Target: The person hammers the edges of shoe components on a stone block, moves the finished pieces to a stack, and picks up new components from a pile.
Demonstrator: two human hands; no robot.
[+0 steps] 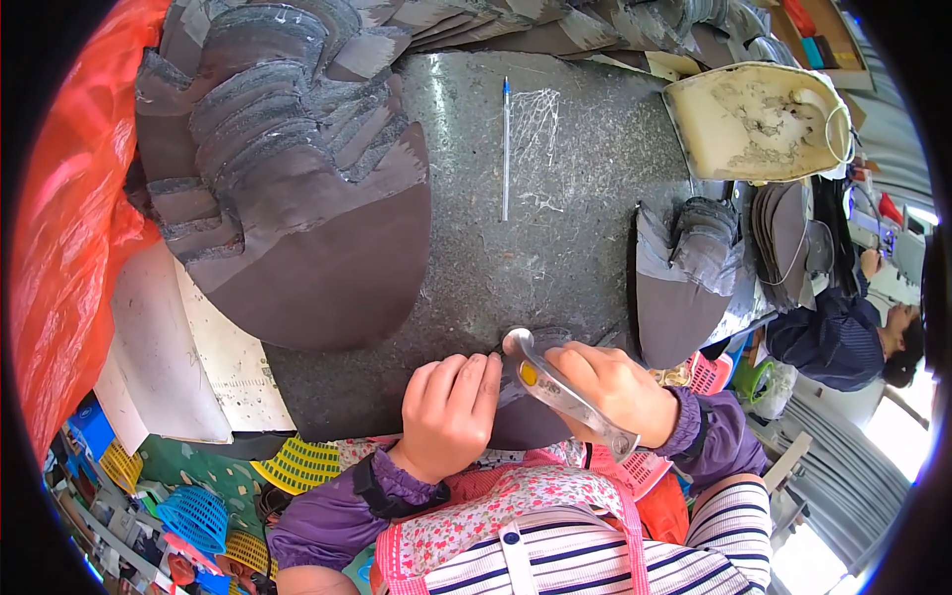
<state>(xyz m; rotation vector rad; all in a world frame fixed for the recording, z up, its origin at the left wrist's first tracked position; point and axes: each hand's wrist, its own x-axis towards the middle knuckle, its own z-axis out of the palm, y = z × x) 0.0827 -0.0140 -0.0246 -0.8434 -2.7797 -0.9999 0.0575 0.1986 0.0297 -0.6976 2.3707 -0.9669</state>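
Note:
My right hand [625,392] is closed around a metal hammer [575,392]; its rounded face points toward my left fingers, and its long curved end lies over my wrist. A yellow spot shows on the hammer head, while the handle is hidden by the hand. My left hand [451,402] is closed, fingers curled down at the near edge of the dark worktop [456,268], pinching a dark grey sheet piece [531,421]. That piece hangs partly over the edge between my hands. The fingertips' exact hold is partly hidden.
Overlapping dark cut pieces [307,268] are heaped at left. A blue-capped pen [506,149] lies mid-table near pale threads [538,124]. At right stand a cream scoop-like container [754,124] and a smaller stack of pieces [684,297]. Another person [833,337] sits far right.

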